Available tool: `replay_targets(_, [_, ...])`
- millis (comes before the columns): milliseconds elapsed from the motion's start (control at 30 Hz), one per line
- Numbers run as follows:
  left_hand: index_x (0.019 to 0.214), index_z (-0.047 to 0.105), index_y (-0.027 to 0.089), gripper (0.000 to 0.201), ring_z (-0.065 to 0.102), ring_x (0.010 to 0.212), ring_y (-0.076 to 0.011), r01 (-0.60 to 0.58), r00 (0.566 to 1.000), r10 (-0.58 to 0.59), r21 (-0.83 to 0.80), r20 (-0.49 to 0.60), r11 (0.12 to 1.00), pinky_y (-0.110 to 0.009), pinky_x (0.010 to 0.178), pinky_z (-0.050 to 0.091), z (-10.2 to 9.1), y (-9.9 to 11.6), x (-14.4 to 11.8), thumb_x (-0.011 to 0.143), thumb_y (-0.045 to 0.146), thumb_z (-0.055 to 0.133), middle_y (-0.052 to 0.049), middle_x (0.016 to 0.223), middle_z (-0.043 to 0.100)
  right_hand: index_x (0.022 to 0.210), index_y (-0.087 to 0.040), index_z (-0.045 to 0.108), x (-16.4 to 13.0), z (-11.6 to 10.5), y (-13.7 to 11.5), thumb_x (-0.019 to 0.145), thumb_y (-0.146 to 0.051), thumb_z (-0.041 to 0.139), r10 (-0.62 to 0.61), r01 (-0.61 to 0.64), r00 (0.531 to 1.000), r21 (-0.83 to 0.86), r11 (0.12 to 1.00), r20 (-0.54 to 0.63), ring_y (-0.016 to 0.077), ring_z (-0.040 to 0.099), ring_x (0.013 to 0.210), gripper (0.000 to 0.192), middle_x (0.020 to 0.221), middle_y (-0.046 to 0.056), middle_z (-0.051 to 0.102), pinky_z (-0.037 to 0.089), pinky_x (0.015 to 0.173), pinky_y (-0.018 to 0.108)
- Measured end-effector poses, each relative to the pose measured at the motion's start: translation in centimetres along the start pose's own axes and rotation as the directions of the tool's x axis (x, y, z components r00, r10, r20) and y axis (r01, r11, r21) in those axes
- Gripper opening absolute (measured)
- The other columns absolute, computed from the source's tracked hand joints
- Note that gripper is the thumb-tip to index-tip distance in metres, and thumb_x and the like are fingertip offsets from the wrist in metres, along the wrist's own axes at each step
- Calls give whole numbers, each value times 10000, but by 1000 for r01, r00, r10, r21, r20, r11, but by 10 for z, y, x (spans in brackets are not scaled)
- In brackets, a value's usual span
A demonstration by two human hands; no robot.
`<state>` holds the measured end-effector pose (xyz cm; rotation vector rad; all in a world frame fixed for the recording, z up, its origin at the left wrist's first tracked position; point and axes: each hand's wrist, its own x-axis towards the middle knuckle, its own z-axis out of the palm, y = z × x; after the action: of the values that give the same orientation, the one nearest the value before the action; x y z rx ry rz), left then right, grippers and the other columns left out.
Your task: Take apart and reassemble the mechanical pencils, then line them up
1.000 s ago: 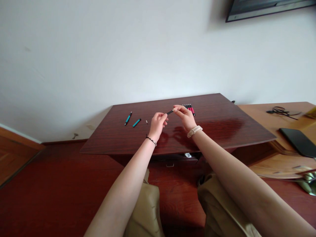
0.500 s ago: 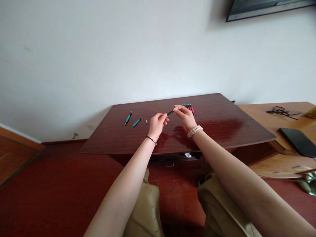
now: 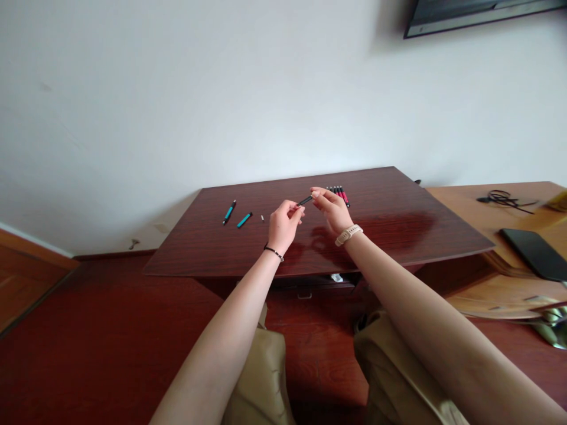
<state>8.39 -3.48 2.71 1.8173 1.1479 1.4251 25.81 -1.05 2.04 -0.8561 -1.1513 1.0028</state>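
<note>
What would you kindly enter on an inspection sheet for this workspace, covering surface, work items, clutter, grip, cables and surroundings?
Surface: glossy dark reddish-brown wooden table.
Job's things: slim black pen part between the hands; slim turquoise-and-black pen, short turquoise tube with a black end and tiny white piece to the left; row of red-and-black pens beside the right hand.
Clutter: small whitish item below the table's front edge, not identifiable.
Grip: left hand and right hand pinch opposite ends of the black part.
Cables: loosely coiled thin black cable on the light-brown wooden cabinet.
Surroundings: plain white wall; flat black rectangular device on the cabinet.
</note>
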Motion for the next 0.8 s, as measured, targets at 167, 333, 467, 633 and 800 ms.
replay_targets(167, [922,663,225,250,691,647,-144,17,999,-19,57,43,998,-256,673,510,-1,8,-4,1049,437,629,-21,834,768,930,-256,713,-5,5,-8,763,-680,846,30,-30,1000,51,998,7,234,685,1138,475,1253,56,751,582,1000,379])
replay_targets(333, [891,677,215,421,649,625,-135,53,997,-54,20,58,998,-253,655,480,-4,10,-4,1110,518,483,-29,795,739,934,-261,688,-9,7,-15,784,-710,826,30,-31,999,19,999,28,214,698,1048,493,1104,51,751,597,954,355])
replay_targets(467, [895,672,209,400,651,640,-136,64,986,-60,-25,154,998,-249,650,472,-4,8,-5,1101,507,501,-29,786,732,966,-265,713,-9,6,-14,782,-692,849,44,-47,998,56,997,49,165,648,819,484,888,4,681,592,844,320])
replay_targets(633, [902,664,212,371,646,636,-134,51,980,-51,6,191,999,-250,657,463,-2,4,-6,1108,467,490,-18,781,728,1000,-248,774,-9,5,-10,776,-670,872,62,-68,987,36,997,147,153,622,781,487,906,7,707,582,803,314])
replay_targets(800, [893,660,213,348,649,630,-144,59,975,-68,46,213,997,-262,656,473,-3,-3,-5,1096,450,507,-20,775,731,1043,-233,780,-6,-1,-4,810,-627,850,-19,35,981,-82,996,192,171,660,832,463,1005,32,767,586,834,337])
